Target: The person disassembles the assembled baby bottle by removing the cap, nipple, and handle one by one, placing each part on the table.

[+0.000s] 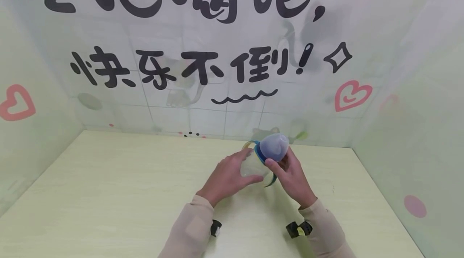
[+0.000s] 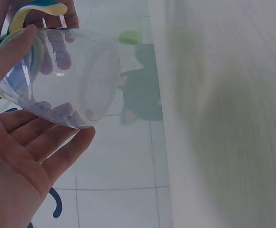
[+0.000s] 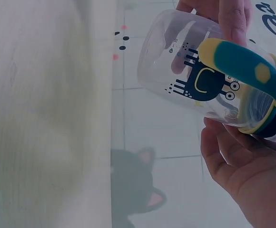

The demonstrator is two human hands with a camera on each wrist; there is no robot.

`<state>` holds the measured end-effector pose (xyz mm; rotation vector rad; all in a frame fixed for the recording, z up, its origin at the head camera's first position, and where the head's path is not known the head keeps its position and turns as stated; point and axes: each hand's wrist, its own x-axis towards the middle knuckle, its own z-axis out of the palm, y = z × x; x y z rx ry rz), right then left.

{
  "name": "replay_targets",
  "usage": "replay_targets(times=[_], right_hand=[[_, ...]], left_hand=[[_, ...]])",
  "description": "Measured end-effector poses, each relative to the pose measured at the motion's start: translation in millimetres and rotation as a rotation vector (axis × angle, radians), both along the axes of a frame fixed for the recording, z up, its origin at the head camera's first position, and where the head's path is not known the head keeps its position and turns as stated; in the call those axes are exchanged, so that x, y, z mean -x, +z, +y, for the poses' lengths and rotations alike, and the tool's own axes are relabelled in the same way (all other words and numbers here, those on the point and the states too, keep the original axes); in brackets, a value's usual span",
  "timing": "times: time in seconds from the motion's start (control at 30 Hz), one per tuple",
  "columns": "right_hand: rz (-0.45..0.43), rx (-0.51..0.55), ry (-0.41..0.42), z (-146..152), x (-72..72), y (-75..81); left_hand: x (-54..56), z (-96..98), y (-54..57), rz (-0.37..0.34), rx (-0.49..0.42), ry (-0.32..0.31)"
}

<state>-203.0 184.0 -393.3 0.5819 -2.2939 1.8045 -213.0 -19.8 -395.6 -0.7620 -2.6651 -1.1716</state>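
Note:
A clear baby bottle [image 1: 251, 166] is held above the table, tilted, its domed lilac cap [image 1: 274, 146] up and to the right. My left hand [image 1: 226, 175] grips the bottle's body from the left, thumb on the near side. At the neck, my right hand [image 1: 294, 177] holds the bottle around the dark blue collar [image 1: 260, 153], its thumb just under the cap. A curved teal and yellow handle [image 3: 245, 64] stands out from the collar. Seen from the right wrist, the body bears a dark cartoon animal print [image 3: 204, 84]. No contents show in the left wrist view.
A pale wood-grain table [image 1: 108, 193] lies below the hands. Behind it rises a white wall panel [image 1: 174, 117] with black writing, and side panels stand left and right [image 1: 409, 161]. Small black devices [image 1: 299, 230] are strapped at both wrists.

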Motion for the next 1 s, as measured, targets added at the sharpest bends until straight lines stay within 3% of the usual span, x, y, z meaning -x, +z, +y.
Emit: replay_targets(times=[0.27, 0.6, 1.0], right_hand=[[-0.001, -0.005, 0.026, 0, -2.2, 4.1], [0.057, -0.033, 0.054, 11, -4.0, 10.9], [0.059, -0.023, 0.049, 17, -4.9, 16.2]], left_hand=[[-3.0, -4.5, 5.8, -0.005, 0.013, 0.007], [-2.2, -8.7, 9.6, -0.034, 0.027, -0.045], [-3.2, -12.4, 14.6, 0.015, 0.072, -0.059]])
